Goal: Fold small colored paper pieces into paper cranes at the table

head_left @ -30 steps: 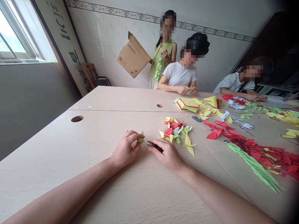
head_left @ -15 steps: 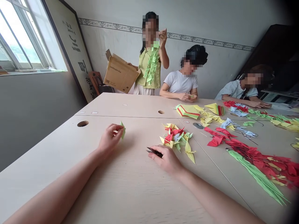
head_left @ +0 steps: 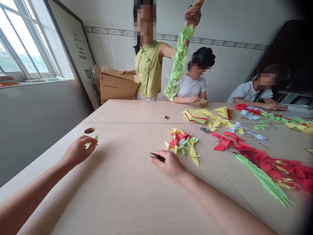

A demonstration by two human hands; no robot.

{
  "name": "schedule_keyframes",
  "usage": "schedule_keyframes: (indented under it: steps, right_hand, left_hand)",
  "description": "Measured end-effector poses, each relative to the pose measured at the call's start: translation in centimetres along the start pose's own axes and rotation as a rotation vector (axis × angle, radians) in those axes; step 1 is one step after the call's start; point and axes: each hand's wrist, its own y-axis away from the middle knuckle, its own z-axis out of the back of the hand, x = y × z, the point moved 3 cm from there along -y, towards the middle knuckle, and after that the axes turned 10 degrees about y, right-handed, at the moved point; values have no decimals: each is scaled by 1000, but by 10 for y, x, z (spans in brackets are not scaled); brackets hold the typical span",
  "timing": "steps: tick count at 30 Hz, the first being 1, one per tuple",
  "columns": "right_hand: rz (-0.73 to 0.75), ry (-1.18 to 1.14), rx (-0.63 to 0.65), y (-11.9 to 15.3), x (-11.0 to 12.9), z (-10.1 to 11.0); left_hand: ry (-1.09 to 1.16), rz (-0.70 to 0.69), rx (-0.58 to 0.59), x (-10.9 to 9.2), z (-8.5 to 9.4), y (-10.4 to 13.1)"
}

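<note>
My left hand (head_left: 77, 149) is above the left part of the table, its fingers pinching a small green folded paper piece (head_left: 96, 139); the fingers hide part of it, and it looks like a paper crane. Near the table's middle, my right hand (head_left: 170, 163) is closed around black thread snips (head_left: 157, 157), with the pointed blades facing left. Just beyond that hand lies a pile of folded paper cranes (head_left: 181, 141) in red, yellow, green and pale blue. One yellow crane (head_left: 194, 157) rests at the pile's near right side.
On the right lie red crane strings (head_left: 266, 160), a long green folded bundle (head_left: 262, 179) and stacked paper (head_left: 195, 116). A cable hole (head_left: 89, 130) is beyond my left hand. Across the table, a standing person holds up a green crane string (head_left: 179, 62) beside a cardboard box (head_left: 117, 86); two others sit.
My left hand has moved left with the green paper piece. The standing person has stretched out an arm, bringing the green string higher and to the right. My right hand has barely moved.
</note>
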Motion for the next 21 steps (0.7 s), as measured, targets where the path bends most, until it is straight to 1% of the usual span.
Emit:
schedule_keyframes:
  steps: [4,5,7,9,11,13,18,19,21]
  right_hand:
    - [-16,-14,16,0,0,0]
    - [-20,-14,20,0,0,0]
    - [-24,-7,31,1,0,-1]
    - [-15,11,28,1,0,-2]
    - [14,38,24,1,0,-2]
    - [45,63,31,2,2,-3]
    - [50,78,53,2,4,-3]
    - [48,74,60,2,4,-3]
    - [37,72,80,1,4,-3]
  left_hand:
    - [-81,-60,52,3,-2,-2]
    - [-95,-84,40,2,-3,-2]
    - [-114,-154,-28,-5,-3,-2]
    - [-104,-255,-97,-22,-6,-2]
    - [-50,-349,-84,-47,-15,-3]
    - [28,-403,0,-78,-31,-6]
    - [184,-699,226,-173,-86,-13]
    - [212,-734,272,-191,-97,-14]
    - [233,-798,404,-222,-118,-16]
